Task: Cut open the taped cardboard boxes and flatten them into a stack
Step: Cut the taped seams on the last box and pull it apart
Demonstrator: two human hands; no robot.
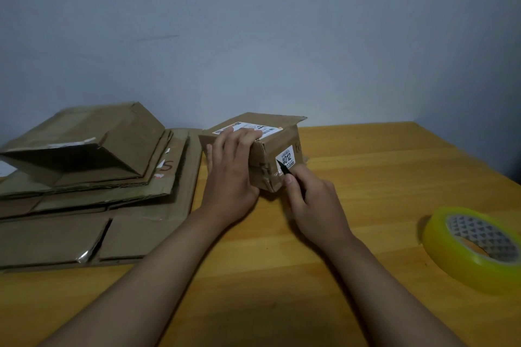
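A small cardboard box (277,136) with white labels stands in the middle of the wooden table. One label reads 4012. My left hand (229,169) grips the box from its near left side, fingers curled over the top. My right hand (308,200) holds a thin black blade (283,167) whose tip touches the taped side of the box by the 4012 label. A flap of the box sticks out at the far right top.
A stack of flattened cardboard (84,205) lies at the left, topped by a half-collapsed box (84,146). A yellow tape roll (476,245) rests at the right near the table's (366,276) edge. A grey wall stands close behind.
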